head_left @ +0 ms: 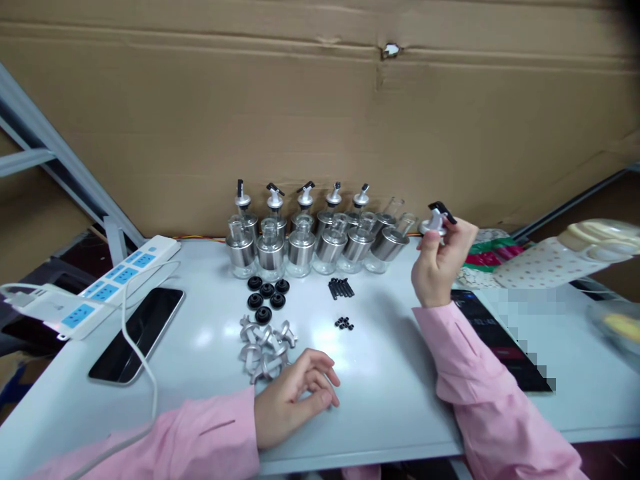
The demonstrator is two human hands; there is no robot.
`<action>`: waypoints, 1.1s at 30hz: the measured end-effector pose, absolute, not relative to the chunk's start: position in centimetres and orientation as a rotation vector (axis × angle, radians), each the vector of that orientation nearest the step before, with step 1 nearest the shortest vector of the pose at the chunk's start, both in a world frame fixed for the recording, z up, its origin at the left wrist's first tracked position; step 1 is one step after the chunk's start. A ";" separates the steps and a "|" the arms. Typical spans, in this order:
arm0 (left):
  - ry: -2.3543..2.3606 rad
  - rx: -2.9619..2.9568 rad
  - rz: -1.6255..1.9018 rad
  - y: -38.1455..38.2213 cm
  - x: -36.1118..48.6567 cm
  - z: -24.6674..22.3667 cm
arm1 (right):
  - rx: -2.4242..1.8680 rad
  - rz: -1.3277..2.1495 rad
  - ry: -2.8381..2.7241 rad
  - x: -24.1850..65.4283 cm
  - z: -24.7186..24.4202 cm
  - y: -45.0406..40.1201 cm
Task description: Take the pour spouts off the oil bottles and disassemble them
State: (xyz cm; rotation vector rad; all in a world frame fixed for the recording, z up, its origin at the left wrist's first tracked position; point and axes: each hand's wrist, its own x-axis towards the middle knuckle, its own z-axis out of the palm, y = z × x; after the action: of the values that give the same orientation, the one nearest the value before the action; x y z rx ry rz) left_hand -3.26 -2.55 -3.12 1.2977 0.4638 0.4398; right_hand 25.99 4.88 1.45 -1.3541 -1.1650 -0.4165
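Note:
My right hand point(440, 263) is raised at the right, fingers closed on a silver pourer top point(435, 220) with a black flip lever. My left hand point(300, 393) rests near the table's front edge, palm partly up, fingers loosely curled and apart, holding nothing. Beside it lies a pile of silver pourer pieces point(265, 350). Behind the pile are several black round stoppers point(263, 315), with black levers point(341, 288) and small black caps point(345, 324) to their right. Glass bottles with steel sleeves point(301, 250) stand in two rows; several back ones carry pourer tops point(305, 195).
At the left are a white power strip point(113, 283), a cable point(125, 320) and a phone point(137, 337). A dark tablet point(500, 340) lies by my right forearm. Further right are a dotted white item point(540, 263) and a clear bowl point(617, 327). Cardboard point(320, 120) stands behind.

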 end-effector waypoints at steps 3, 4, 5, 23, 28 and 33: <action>0.471 1.255 0.468 -2.7 -3.2 -3.3 | -1.218 -0.188 -1.309 22.2 0.7 2.6; 0.473 1.239 0.486 -2.7 -3.1 -3.4 | -1.179 -0.013 -1.404 20.8 0.4 1.8; 0.478 1.222 0.507 -2.7 -3.0 -3.5 | -1.147 0.151 -1.478 19.5 0.2 1.1; 0.516 1.173 0.498 -3.1 -3.4 -3.1 | -0.812 0.423 -2.112 14.9 -0.9 -2.3; 0.552 1.337 0.477 -3.0 -3.7 -3.1 | -0.762 0.307 -2.103 14.2 -0.7 -2.6; 0.665 1.502 0.438 -2.9 -3.7 -2.3 | -0.739 0.302 -2.180 14.1 -0.8 -2.7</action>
State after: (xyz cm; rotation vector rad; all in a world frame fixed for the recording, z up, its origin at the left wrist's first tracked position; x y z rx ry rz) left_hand -3.73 -2.90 -2.27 1.5015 0.6646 0.4379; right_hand 14.09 -2.73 -0.79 -0.7390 -2.1795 0.3021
